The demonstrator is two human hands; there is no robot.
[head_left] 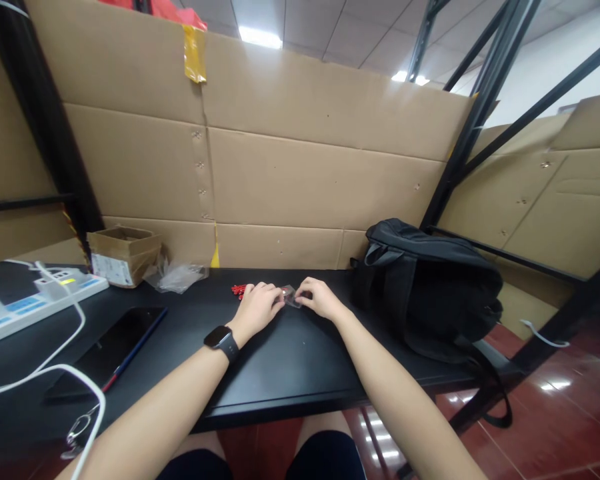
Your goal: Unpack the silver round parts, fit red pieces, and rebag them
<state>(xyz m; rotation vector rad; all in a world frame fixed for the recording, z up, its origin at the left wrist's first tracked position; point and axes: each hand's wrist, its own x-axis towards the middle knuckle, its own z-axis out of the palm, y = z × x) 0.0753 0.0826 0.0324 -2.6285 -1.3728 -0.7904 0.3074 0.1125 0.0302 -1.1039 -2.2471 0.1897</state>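
- Hands curled nearly closed: left hand (258,308) and right hand (322,299) pinch a clear packet (291,299) toward the far side of the black tabletop (290,363).
- Red pieces (237,290), just left.
- Black backpack (445,287), right.
- Cardboard box (139,259), far left.

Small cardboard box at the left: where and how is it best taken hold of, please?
Probably by the near upper edge of the cardboard box, from above: its top is open, so one wall can likely be pinched, while the power strip and clear plastic crowd its sides.
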